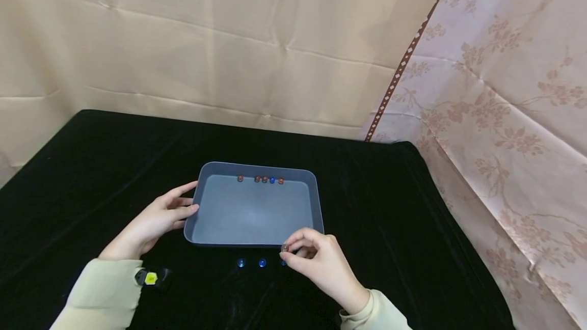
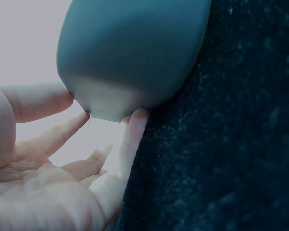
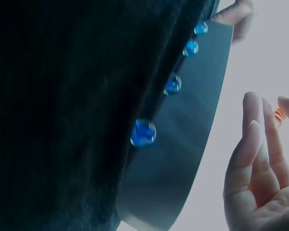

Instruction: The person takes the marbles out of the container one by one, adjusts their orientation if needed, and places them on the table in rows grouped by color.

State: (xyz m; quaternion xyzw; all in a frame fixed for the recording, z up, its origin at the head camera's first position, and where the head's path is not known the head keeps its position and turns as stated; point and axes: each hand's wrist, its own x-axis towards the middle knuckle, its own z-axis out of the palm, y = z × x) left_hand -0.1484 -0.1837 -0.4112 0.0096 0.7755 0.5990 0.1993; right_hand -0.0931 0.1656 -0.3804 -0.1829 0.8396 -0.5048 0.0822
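Note:
My left hand (image 1: pixel 158 218) is at the left end of a grey-blue rectangular tray (image 1: pixel 257 208). Its thumb and fairly straight fingers touch the outer wall (image 2: pixel 130 62), as the left wrist view shows. Over the tray's front right corner, my right hand (image 1: pixel 321 264) pinches a glass marble (image 3: pixel 279 116) with an orange-red swirl between thumb and fingertips. Below that hand, several blue glass marbles (image 1: pixel 262 263) lie in a row along the tray's near side; the fingers partly cover one in the head view.
Inside the tray, along its far wall, sit several reddish-brown marbles (image 1: pixel 258 179) and one blue marble (image 1: pixel 272 180). A black cloth (image 1: pixel 390 228) covers the table. Behind it hangs a beige curtain (image 1: pixel 183 39), with a pink floral curtain (image 1: pixel 513 106) on the right.

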